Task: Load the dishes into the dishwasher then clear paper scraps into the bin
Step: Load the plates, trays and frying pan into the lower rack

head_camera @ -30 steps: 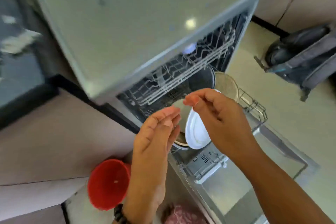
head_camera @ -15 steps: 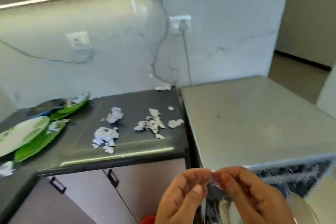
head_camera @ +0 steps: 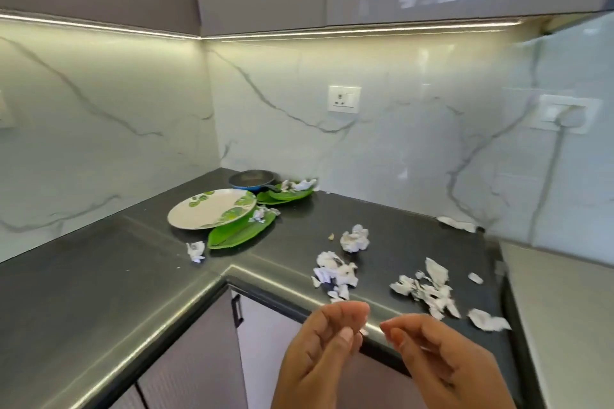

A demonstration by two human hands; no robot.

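Paper scraps (head_camera: 335, 271) lie crumpled and torn on the dark countertop (head_camera: 99, 276), just beyond my fingertips, not touching. My left hand (head_camera: 319, 352) and right hand (head_camera: 438, 359) hover loosely curled, holding nothing (a pale fleck between them is too blurred to tell). Farther back: round leaf-print plate (head_camera: 211, 212) overlapping a glossy green leaf-shaped plate (head_camera: 241, 233); frying pan (head_camera: 252, 180) partly hidden.

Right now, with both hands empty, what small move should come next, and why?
Probably reach the left hand to the round white plate with green leaf print: dishes come first, and it lies uppermost, over the green leaf-shaped plate on the dark countertop.
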